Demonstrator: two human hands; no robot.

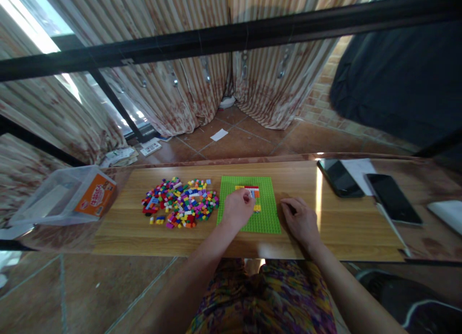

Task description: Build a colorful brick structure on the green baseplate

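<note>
A green baseplate (267, 223), studded all over, lies flat on a wood-grain board (342, 228). Near its middle sits a partly hidden cluster of bricks (256, 193): red along the far edge, yellow at the far left and near end, some orange and blue between. Just left of the plate spreads a loose heap of small bricks (189, 199), mixed in colour

I'm watching the left hand (238, 209) curling over small bricks (256, 193) on a green baseplate (265, 223); from its centre, loose bricks (187, 204) are lying at nine o'clock, the right hand (300, 221) and two phones (341, 178) at three.
</note>
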